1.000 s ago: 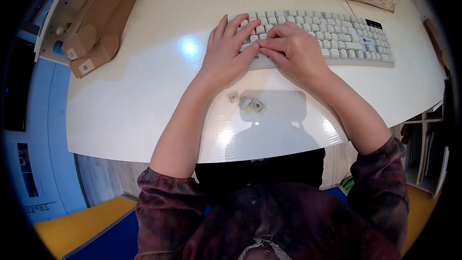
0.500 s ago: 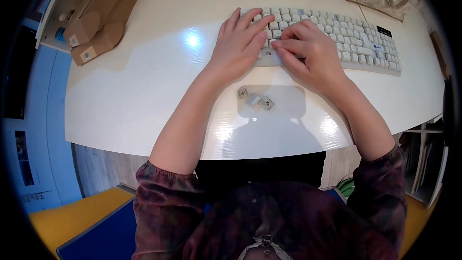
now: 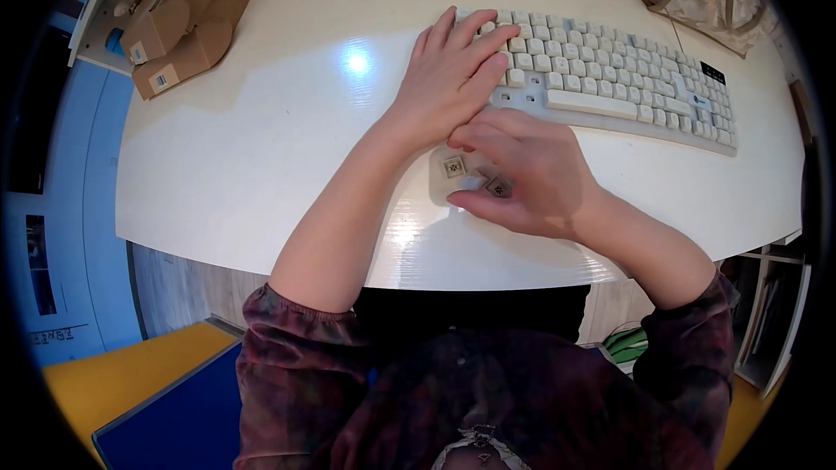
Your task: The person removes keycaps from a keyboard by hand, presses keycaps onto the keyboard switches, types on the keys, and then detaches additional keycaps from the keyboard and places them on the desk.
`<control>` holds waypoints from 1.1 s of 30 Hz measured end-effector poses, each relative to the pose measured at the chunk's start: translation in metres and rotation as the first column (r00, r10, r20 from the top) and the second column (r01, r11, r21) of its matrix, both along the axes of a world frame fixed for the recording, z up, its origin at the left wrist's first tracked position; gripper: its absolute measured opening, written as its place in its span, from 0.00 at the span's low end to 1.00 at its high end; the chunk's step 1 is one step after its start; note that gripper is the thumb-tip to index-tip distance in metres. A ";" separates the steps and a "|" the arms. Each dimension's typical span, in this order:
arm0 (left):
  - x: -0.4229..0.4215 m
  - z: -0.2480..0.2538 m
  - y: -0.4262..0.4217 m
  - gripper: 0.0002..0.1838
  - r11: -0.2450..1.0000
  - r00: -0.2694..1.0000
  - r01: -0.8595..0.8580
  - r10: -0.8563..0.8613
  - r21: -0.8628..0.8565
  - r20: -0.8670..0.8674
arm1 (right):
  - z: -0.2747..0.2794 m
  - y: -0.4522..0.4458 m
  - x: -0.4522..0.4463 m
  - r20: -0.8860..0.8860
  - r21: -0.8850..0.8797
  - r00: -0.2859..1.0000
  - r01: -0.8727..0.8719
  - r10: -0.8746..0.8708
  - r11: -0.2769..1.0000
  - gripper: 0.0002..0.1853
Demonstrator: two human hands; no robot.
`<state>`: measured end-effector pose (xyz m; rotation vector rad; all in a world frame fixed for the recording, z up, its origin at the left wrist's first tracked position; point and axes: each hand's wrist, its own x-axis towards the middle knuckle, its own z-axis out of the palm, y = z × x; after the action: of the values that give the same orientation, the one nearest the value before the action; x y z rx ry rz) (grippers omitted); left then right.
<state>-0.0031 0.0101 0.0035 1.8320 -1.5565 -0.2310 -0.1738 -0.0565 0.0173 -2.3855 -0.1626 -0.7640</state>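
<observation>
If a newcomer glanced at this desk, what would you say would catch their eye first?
Probably the pale keyboard towards the back of the desk, its left end under the spread left hand, with bare key sockets just to that hand's right. Nearer the front edge, the right hand opens around loose keycaps. A bluish-white glare also shines on the desk's left part.

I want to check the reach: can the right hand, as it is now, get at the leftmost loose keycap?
Probably yes: the right hand is open beside the keycap, which lies uncovered, and the left hand, on the keyboard, leaves the way free.
</observation>
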 end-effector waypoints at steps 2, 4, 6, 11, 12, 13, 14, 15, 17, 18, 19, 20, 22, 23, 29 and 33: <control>-0.001 0.000 -0.001 0.28 1.000 1.000 -0.011 0.011 0.005 0.004 | -0.001 0.005 0.000 -0.061 -0.069 0.998 0.016 -0.020 0.997 0.14; -0.003 0.002 -0.001 0.28 1.000 1.000 -0.025 0.025 0.016 0.000 | -0.003 0.008 0.000 -0.092 -0.112 0.995 0.029 -0.039 0.993 0.12; -0.003 0.004 -0.002 0.28 0.999 0.999 -0.031 0.031 0.025 -0.009 | -0.005 0.010 0.001 -0.096 -0.130 0.994 0.038 -0.050 0.991 0.11; -0.006 0.006 -0.001 0.26 0.999 0.998 -0.040 0.041 0.017 -0.038 | -0.001 -0.001 0.004 0.034 -0.112 0.999 -0.006 0.010 0.994 0.09; -0.005 0.005 -0.002 0.26 0.999 0.998 -0.041 0.041 0.002 -0.037 | 0.001 -0.005 0.004 0.081 -0.093 0.996 -0.016 0.023 0.996 0.09; -0.005 0.004 -0.002 0.25 0.999 0.999 -0.041 0.040 -0.012 -0.035 | 0.003 -0.008 0.002 0.028 0.089 0.999 -0.030 0.027 0.996 0.10; -0.005 0.004 -0.002 0.25 0.999 0.998 -0.037 0.035 -0.028 -0.043 | 0.004 -0.013 0.000 -0.022 0.269 0.999 -0.032 0.039 0.963 0.10; -0.005 0.003 -0.001 0.24 0.999 0.998 -0.032 0.030 -0.044 -0.050 | 0.008 -0.017 -0.002 -0.070 0.439 0.996 -0.023 0.060 0.898 0.10; -0.005 0.000 -0.002 0.23 0.994 0.998 -0.060 0.058 -0.090 -0.020 | 0.023 -0.028 -0.002 -0.136 0.690 0.989 0.052 0.060 0.722 0.11; -0.006 0.000 -0.003 0.22 0.988 0.995 -0.091 0.094 -0.122 0.016 | 0.028 -0.035 -0.002 -0.167 0.790 0.984 0.094 0.065 0.606 0.11; -0.007 0.001 -0.004 0.22 0.981 0.990 -0.119 0.128 -0.154 0.051 | 0.029 -0.040 -0.002 -0.169 0.817 0.984 0.112 0.049 0.565 0.12; -0.008 0.002 -0.004 0.21 0.972 0.993 -0.109 0.115 -0.210 0.015 | 0.029 -0.045 -0.003 -0.170 0.843 0.985 0.128 0.033 0.523 0.12; -0.014 0.018 -0.002 0.21 0.944 0.995 -0.096 0.082 -0.317 -0.056 | 0.030 -0.052 -0.004 -0.180 0.856 0.984 0.161 -0.009 0.491 0.12; -0.015 0.025 0.000 0.20 0.951 0.988 -0.057 0.009 -0.304 -0.157 | 0.031 -0.055 -0.004 -0.188 0.845 0.982 0.180 -0.035 0.503 0.12; -0.026 0.032 0.002 0.16 0.947 0.921 0.025 -0.146 -0.321 -0.361 | 0.027 -0.064 -0.005 -0.171 0.826 0.984 0.172 -0.053 0.537 0.13; -0.027 0.032 0.000 0.13 0.947 0.905 -0.019 -0.120 -0.321 -0.408 | 0.021 -0.067 -0.006 -0.120 0.841 0.993 0.111 -0.018 0.529 0.14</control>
<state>-0.0300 0.0105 0.0350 1.3774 -1.2510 -0.3543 -0.1797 -0.1238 0.0386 -1.4578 0.2998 -0.5572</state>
